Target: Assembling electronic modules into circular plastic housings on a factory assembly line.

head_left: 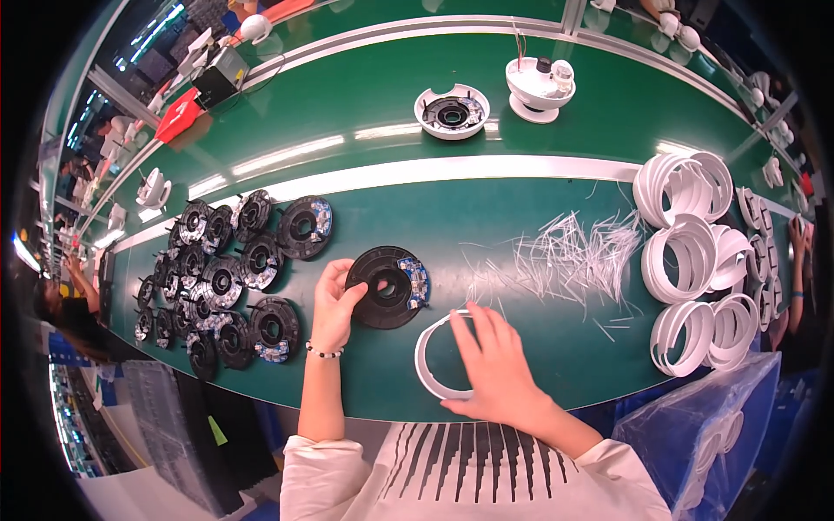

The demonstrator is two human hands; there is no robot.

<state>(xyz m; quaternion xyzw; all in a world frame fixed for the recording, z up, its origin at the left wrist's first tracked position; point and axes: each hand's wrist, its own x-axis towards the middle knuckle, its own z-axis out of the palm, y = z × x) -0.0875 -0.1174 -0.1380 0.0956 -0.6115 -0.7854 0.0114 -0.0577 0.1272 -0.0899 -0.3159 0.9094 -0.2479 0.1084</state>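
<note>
My left hand [333, 306] pinches the left edge of a round black plastic disc [391, 318], with its thumb on top. The disc has a hole in the middle and a blue circuit board [412, 282] along its right side. To the right and nearer to me, my right hand [497, 369] spans a white plastic ring [423, 363], thumb at its near edge and fingers at its far edge. Ring and disc are apart. The hand covers the ring's right side.
Many similar black discs [221, 282] crowd the bench's left. White rings [682, 260] stand stacked at the right, beside a heap of thin white strips [578, 256]. Farther back are a white bowl-shaped housing [452, 130] with a disc inside and a white device on a base [537, 91].
</note>
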